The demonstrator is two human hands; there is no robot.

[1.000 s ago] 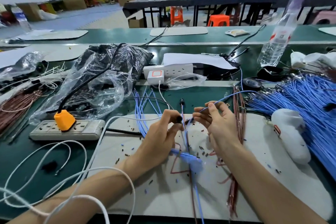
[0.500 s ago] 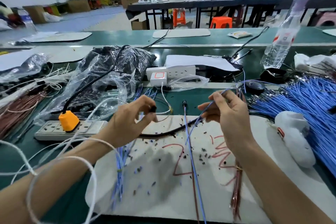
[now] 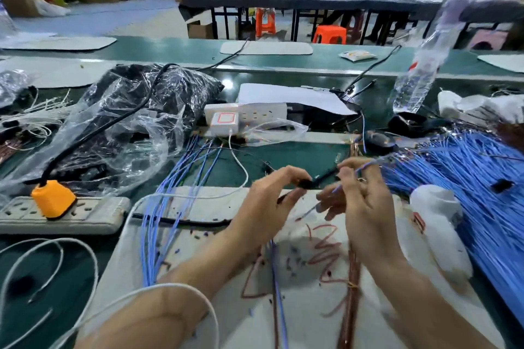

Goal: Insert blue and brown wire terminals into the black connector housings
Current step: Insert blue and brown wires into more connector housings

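Observation:
My left hand pinches a small black connector housing between thumb and fingers, held above the white mat. Close beside it, my right hand holds a blue wire whose end points at the housing. A big pile of blue wires lies to the right. A bundle of brown wires runs down the mat under my right forearm. Several finished blue wires lie along the mat's left edge. The frame is blurred, so the terminal tips do not show.
A clear plastic bag of black parts sits at the left, with a power strip and orange plug in front. A white cable loops round my left forearm. A water bottle, a white glove and a white socket block stand nearby.
My left hand swung out left, then came back to the middle with a black housing. My right hand stayed put and now brings a blue wire's end up to the housing.

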